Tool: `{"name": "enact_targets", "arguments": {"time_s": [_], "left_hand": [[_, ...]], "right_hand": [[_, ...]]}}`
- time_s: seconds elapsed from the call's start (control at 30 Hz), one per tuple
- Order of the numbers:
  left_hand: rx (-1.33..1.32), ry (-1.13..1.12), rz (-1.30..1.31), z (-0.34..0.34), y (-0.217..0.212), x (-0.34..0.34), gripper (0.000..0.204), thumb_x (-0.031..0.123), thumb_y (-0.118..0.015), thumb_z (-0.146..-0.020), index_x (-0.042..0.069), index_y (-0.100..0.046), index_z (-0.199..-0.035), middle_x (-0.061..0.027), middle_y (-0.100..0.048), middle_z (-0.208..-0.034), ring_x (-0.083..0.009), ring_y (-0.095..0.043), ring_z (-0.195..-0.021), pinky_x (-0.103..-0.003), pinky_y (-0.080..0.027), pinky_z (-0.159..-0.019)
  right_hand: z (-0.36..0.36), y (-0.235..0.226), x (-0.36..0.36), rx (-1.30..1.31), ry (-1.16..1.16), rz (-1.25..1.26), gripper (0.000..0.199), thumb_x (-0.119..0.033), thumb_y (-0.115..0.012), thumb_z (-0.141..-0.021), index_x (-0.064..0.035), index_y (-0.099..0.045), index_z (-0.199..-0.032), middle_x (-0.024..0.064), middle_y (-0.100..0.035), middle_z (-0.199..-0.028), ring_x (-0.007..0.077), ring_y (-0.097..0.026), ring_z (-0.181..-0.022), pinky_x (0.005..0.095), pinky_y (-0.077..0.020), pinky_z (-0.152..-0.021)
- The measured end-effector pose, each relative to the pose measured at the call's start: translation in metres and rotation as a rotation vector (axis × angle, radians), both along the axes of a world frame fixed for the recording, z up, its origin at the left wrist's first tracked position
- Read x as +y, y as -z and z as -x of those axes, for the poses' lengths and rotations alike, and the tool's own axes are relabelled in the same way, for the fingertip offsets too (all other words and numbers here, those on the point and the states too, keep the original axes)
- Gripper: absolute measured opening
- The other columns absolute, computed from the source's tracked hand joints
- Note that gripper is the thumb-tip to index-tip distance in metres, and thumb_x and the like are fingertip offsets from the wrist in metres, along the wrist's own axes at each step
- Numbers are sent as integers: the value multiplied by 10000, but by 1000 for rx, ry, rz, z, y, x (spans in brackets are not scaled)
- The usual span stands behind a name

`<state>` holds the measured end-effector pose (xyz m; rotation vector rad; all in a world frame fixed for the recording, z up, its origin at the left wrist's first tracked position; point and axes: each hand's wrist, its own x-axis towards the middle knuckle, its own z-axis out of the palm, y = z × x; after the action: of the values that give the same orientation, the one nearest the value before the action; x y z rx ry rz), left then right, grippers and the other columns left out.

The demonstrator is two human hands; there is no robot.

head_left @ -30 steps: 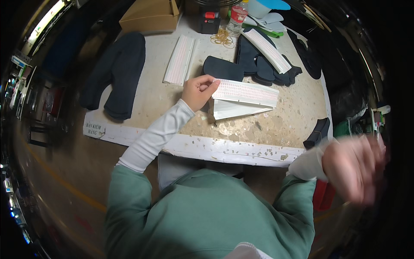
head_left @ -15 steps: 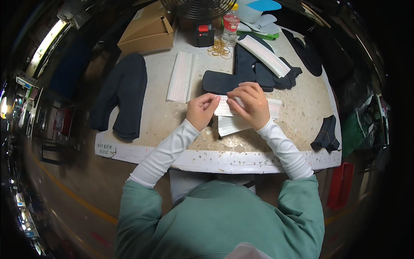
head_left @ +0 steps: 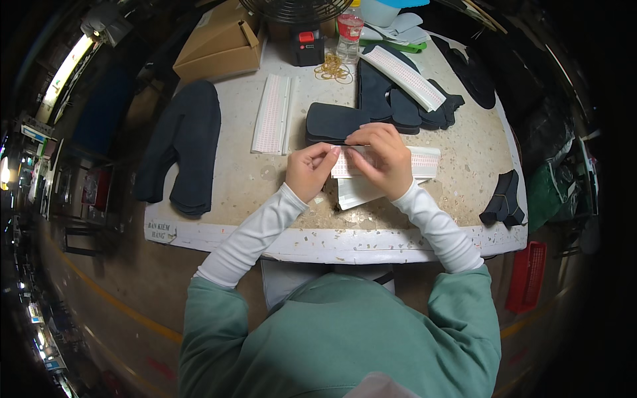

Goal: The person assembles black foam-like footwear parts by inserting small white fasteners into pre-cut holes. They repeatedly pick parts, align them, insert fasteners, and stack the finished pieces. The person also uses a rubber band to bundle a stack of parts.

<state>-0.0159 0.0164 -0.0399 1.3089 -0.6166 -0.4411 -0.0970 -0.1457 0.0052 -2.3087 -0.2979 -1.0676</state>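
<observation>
Both hands meet over a long white sheet of small stickers (head_left: 423,161) lying on the speckled table (head_left: 252,179). My left hand (head_left: 310,170) pinches the sheet's left end. Fingers of my right hand (head_left: 383,159) press down on the middle of the sheet. A plain white paper strip (head_left: 352,194) lies under it, nearer to me. Just beyond my hands rests a flat pile of dark socks (head_left: 332,122).
Another white sticker sheet (head_left: 272,114) lies left of centre and a third sheet (head_left: 406,77) rests on dark socks at the back. A dark sock pile (head_left: 186,147) hangs at the left edge, one dark sock (head_left: 504,199) at the right. Cardboard box (head_left: 219,43), bottle (head_left: 349,33), rubber bands (head_left: 333,67) stand behind.
My right hand came in from the lower right and settled on the sticker sheet beside my left hand. The view has tilted so the table sits more centred.
</observation>
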Motion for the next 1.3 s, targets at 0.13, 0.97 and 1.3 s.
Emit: {"name": "enact_targets", "arguments": {"time_s": [0.13, 0.97, 1.3], "left_hand": [[-18, 2, 8, 1, 1, 0, 140, 85, -587, -947, -35, -658, -930, 59, -580, -769, 35, -459, -643, -148, -332, -517], [30, 204, -61, 6, -3, 2, 255, 135, -459, -997, -12, -661, -948, -60, -641, -750, -123, -626, -628, -258, -535, -600], [62, 213, -145, 8, -6, 0, 186, 108, -543, -949, -24, -666, -989, -60, -664, -769, -119, -637, -605, -251, -538, -573]], "right_hand": [[2, 0, 9, -17, 19, 38, 299, 0, -719, -726, -71, -678, -1013, 62, -663, -884, 246, -615, -868, 333, -505, -753], [4, 4, 16, 58, -263, -130, 676, 142, -620, -724, -129, -525, -1336, 149, -422, -1334, 268, -627, -982, 342, -546, -786], [3, 9, 11, 307, -323, -789, 612, 116, -593, -754, -92, -513, -1324, 118, -421, -1345, 170, -613, -966, 255, -538, -811]]}}
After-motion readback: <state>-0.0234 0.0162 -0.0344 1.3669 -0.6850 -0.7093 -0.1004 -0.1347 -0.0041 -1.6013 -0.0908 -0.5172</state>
